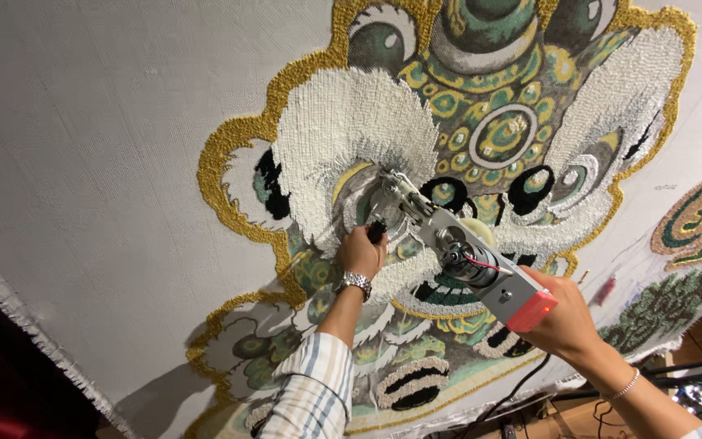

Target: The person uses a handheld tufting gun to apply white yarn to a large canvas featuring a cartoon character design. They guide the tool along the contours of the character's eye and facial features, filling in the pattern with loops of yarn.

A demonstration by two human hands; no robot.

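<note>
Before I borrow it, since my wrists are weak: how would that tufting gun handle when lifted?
The tufting gun is probably heavy for its size: a metal frame and a motor show. It likely tips forward, since the left hand grips a front handle while the right hand holds the rear. It looks rigid, not floppy, though a trailing cable may tug.

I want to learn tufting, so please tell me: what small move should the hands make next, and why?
Probably slide the tufting gun slowly along the grey unfilled patch beside the white pile. Its tip is pressed to the cloth there, with the left hand on the front grip and the right hand at the rear.
</note>
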